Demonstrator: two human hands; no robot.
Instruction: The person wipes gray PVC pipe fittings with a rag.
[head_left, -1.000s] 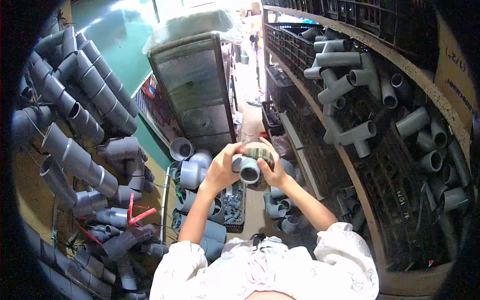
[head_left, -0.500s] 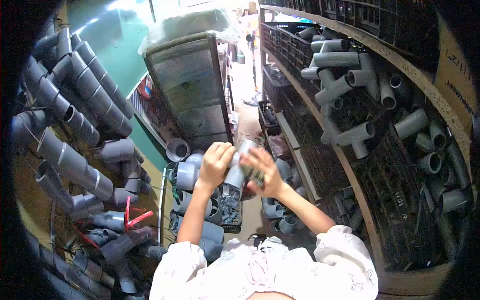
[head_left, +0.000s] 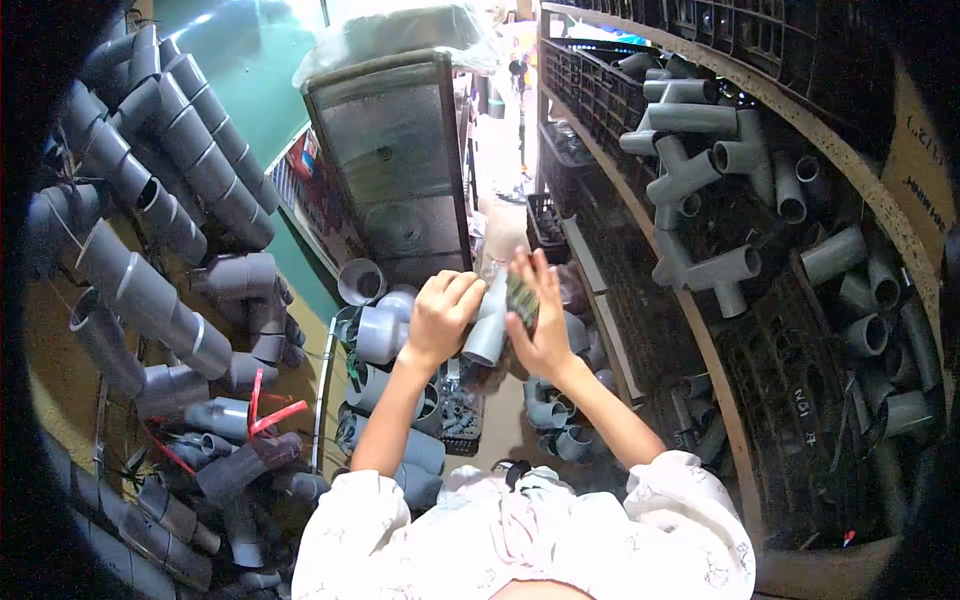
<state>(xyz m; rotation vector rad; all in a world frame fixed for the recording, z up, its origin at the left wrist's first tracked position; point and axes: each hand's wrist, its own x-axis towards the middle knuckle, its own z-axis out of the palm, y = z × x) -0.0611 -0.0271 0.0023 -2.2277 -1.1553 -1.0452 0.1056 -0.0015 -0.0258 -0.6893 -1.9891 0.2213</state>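
My left hand (head_left: 445, 318) is closed around one side of a grey plastic pipe fitting (head_left: 486, 338), whose open round end points down toward me. Against the fitting's right side my right hand (head_left: 542, 330) presses a dark green patterned cloth (head_left: 521, 298) under its palm. The fingers of that hand stretch upward, slightly blurred. Part of the fitting is hidden behind the left fingers. Below the hands stands a black crate (head_left: 462, 440) with small grey pieces in it.
Bundled grey pipe fittings (head_left: 190, 130) hang along the left wall. To the right, a shelf (head_left: 690, 345) holds black crates and grey tee fittings (head_left: 725, 268). More large fittings (head_left: 380, 335) are stacked on the floor left of the aisle. A plastic-covered cabinet (head_left: 390, 160) stands ahead.
My right hand has slid up along the fitting with the cloth, its fingers now pointing upward. The left hand keeps its hold. The head view has shifted slightly.
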